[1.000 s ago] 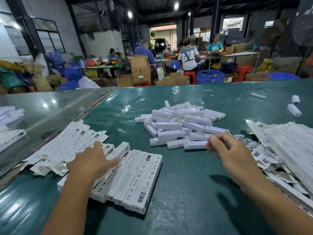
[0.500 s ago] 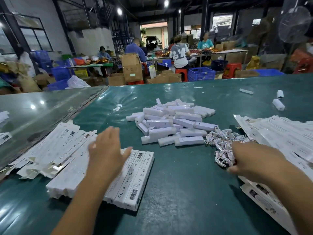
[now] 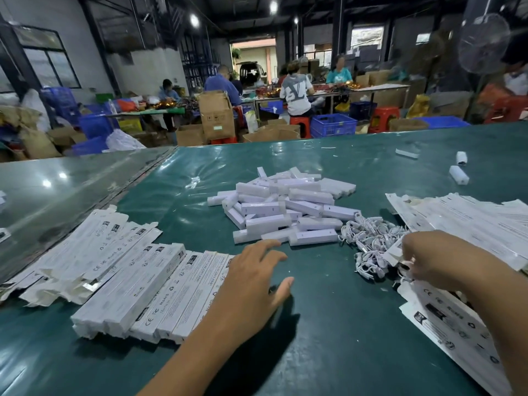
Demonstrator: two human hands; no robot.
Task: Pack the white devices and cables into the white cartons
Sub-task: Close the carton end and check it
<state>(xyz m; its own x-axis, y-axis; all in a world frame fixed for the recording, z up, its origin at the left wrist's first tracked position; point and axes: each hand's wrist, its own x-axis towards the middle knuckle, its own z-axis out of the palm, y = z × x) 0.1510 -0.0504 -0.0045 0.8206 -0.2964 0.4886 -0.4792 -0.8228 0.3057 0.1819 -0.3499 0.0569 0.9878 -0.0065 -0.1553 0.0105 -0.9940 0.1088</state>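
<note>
- Two hands: left hand (image 3: pixel 251 284), right hand (image 3: pixel 440 261)
- One pile of white devices (image 3: pixel 285 207)
- One tangle of cables (image 3: pixel 371 241)
- Three stray devices (image 3: pixel 458 174) far right
- Two red stools (image 3: pixel 384 117)

**Hidden, cropped and blurred**

The right hand (image 3: pixel 440 261) covers its own fingers, so what they pinch among the flat cartons (image 3: pixel 457 318) stays unclear. Those cartons run off the right edge. Carton print is too small to read. The fan (image 3: pixel 483 42) is blurred.
</note>
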